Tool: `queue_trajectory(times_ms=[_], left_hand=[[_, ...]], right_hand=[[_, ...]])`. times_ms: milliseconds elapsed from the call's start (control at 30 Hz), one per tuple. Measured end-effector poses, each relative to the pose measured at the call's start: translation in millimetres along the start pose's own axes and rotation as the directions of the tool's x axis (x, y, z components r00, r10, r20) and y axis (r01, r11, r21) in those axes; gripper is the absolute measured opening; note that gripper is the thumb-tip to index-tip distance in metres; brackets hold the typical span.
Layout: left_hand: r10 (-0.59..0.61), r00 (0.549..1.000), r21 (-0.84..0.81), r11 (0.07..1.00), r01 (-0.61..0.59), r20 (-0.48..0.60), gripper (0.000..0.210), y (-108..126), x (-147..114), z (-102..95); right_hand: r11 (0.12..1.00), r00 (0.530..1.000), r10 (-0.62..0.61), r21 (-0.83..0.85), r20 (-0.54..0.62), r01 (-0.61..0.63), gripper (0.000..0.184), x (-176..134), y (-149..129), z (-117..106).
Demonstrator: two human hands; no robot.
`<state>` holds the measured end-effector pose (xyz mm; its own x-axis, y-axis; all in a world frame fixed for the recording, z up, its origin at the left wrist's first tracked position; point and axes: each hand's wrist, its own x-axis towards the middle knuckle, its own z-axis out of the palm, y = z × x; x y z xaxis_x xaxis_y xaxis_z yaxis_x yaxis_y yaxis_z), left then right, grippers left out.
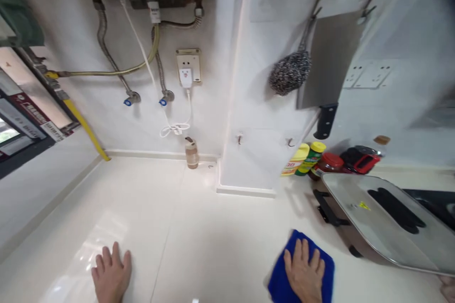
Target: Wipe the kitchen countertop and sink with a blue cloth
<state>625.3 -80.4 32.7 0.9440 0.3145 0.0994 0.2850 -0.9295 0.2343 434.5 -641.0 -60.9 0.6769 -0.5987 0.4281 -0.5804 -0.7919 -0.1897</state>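
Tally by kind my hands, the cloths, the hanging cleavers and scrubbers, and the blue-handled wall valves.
Hands: 2 (left hand, right hand)
Blue cloth: 1
Hanging cleaver: 1
Hanging scrubber: 1
Blue-handled valves: 2
Total: 7

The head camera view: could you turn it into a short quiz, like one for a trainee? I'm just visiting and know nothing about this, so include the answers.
1. Multiple choice: what lies on the blue cloth?
A) only the left hand
B) only the right hand
C) both hands

2. True or false: the cleaver hangs with its black handle pointing down.

3. Count: how many blue-knobbed valves can you see?

Key:
1. B; the left hand is well away from the cloth.
2. True.
3. Two.
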Motion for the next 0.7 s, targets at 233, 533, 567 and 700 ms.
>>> queue_trajectory(times_ms=[233, 533, 567, 700], left_hand=[[0.028, 0.997, 0.034, 0.999, -0.026, -0.071, 0.077, 5.1, -8.4, 7.0], [-0.032, 0.999, 0.029, 0.999, 0.032, -0.023, 0.075, -1.0, -12.1, 12.8], [-0.038, 0.999, 0.029, 0.999, 0.039, -0.015, 0.074, -2.1, -12.4, 14.0], [-0.047, 0.999, 0.036, 0.998, 0.048, -0.004, 0.073, -7.4, -13.1, 19.2]], right_hand=[[0.888, 0.883, -0.445, 0.207, 0.151, 0.412, 0.067, 19.8, -172.6, 14.9], [0.628, 0.567, -0.774, 0.450, 0.282, 0.634, 0.069, 61.3, -318.7, 28.9], [0.650, 0.588, -0.756, 0.441, 0.287, 0.619, 0.068, 69.2, -328.5, 34.2], [0.722, 0.666, -0.686, 0.389, 0.293, 0.572, 0.066, 101.1, -357.1, 55.5]])
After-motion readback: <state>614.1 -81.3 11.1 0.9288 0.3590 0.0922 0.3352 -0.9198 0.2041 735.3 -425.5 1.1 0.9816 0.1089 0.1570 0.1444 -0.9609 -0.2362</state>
